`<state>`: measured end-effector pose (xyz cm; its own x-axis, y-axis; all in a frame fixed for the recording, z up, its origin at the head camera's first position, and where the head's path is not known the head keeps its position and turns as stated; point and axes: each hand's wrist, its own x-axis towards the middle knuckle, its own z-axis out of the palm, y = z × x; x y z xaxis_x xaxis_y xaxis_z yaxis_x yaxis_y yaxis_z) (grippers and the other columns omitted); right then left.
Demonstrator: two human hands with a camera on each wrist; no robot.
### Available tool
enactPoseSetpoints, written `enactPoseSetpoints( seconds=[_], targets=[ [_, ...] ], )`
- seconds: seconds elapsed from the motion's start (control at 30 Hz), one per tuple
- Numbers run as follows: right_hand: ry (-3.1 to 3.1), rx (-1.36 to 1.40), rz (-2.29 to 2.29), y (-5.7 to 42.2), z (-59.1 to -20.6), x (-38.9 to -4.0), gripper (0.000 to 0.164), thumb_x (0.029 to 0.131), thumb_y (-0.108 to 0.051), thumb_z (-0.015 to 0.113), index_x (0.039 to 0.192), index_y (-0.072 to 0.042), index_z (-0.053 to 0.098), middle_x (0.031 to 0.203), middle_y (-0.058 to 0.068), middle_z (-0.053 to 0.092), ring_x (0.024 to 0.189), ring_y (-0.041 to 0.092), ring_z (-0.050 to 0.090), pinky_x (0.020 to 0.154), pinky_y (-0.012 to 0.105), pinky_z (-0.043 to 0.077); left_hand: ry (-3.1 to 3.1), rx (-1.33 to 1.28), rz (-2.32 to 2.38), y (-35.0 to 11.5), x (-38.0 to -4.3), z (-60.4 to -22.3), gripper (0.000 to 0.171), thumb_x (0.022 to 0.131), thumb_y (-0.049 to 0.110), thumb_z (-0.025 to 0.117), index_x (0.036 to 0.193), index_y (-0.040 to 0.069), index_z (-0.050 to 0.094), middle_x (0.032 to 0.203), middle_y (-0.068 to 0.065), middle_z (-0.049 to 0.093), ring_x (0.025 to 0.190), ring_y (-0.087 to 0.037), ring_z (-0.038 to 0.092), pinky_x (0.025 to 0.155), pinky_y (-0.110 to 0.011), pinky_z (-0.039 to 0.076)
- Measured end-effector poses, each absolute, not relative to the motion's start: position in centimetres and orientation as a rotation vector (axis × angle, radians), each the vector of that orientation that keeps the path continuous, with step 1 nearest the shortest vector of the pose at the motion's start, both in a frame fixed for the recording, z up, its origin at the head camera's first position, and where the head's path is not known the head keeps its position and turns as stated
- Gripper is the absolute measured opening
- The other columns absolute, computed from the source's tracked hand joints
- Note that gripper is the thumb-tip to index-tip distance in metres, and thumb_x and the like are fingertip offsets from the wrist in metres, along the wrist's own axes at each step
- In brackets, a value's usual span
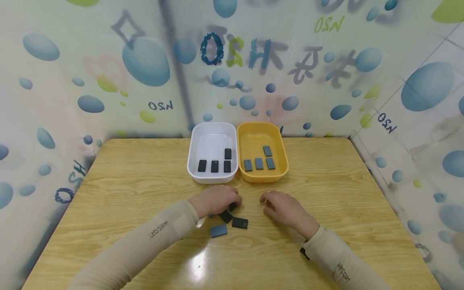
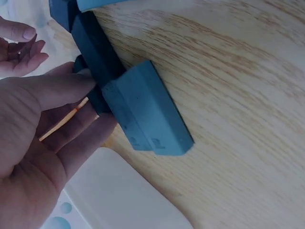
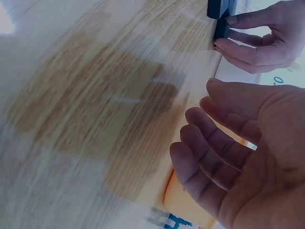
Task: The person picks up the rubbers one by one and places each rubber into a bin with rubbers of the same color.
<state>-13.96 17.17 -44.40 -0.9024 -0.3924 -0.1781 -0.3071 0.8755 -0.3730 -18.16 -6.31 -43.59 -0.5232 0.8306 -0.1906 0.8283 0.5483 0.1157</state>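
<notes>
My left hand pinches a small black rectangular block between thumb and fingers, over a small pile on the table. Against that block, in the left wrist view, lies another black block and two blue-grey blocks side by side. In the head view a black block and a blue block lie nearer to me; part of the pile is hidden beneath my left hand. My right hand hovers over the table right of the pile, fingers loosely bent, holding nothing.
Behind the hands stand a white bin with several black blocks and, touching its right side, a yellow bin with several blue-grey blocks. The wooden table meets a patterned wall covering at the back.
</notes>
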Motion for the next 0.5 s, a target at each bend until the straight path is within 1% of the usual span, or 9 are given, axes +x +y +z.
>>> enactPoseSetpoints(
  seconds=[0.17, 0.5],
  targets=[
    [2.788, -0.527, -0.495, 17.07, -44.35, -13.99, 0.019, 0.089, -0.018, 0.071, 0.107, -0.017, 0.067, 0.088, -0.005, 0.063, 0.078, 0.009, 0.055, 0.072, 0.033, 0.049, 2.553, 1.443, -0.078, -6.17, -17.94, -43.61, 0.022, 0.09, 0.006, 0.061, 0.102, 0.022, 0.069, 0.098, 0.003, 0.066, 0.083, -0.012, 0.06, 0.077, -0.027, 0.053],
    [2.793, -0.544, -0.479, 16.87, -44.28, -13.95, 0.019, 0.089, -0.019, 0.07, 0.107, -0.017, 0.066, 0.09, -0.005, 0.063, 0.08, 0.009, 0.056, 0.072, 0.034, 0.05, 2.556, 1.532, -0.176, -6.51, -17.89, -43.58, 0.024, 0.087, 0.005, 0.065, 0.103, 0.022, 0.069, 0.097, 0.004, 0.066, 0.086, -0.013, 0.063, 0.076, -0.027, 0.054]
  ],
)
